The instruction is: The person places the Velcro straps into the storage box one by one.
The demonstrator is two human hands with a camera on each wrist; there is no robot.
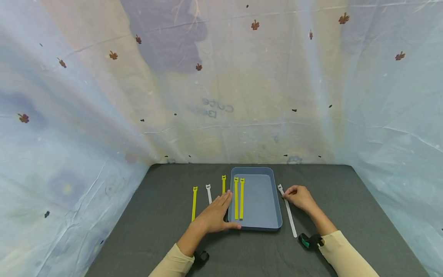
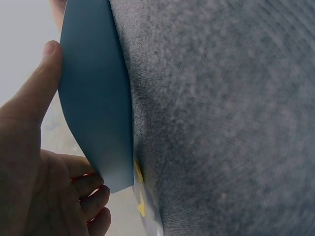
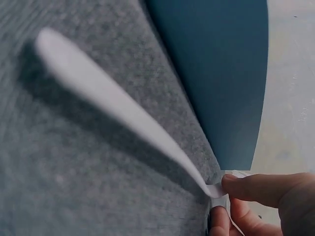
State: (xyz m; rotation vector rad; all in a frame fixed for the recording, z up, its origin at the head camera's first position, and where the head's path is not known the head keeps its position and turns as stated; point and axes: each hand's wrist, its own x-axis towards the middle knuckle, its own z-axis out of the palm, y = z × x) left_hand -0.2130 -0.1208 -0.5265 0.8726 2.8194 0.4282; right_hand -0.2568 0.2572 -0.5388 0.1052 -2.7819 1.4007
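A blue-grey tray lies on the dark cloth, with two yellow cable straps side by side in its left part. My left hand rests against the tray's near left corner, fingers extended along the left side and thumb at the near wall. In the left wrist view, the thumb touches the tray wall. Right of the tray, my right hand pinches a white cable strap near its slotted head. The right wrist view shows the strap's tail slightly raised above the cloth.
Left of the tray lie a yellow strap, a white strap partly behind my left hand, and another yellow strap close to the tray wall. A patterned curtain stands behind the dark table and along both sides.
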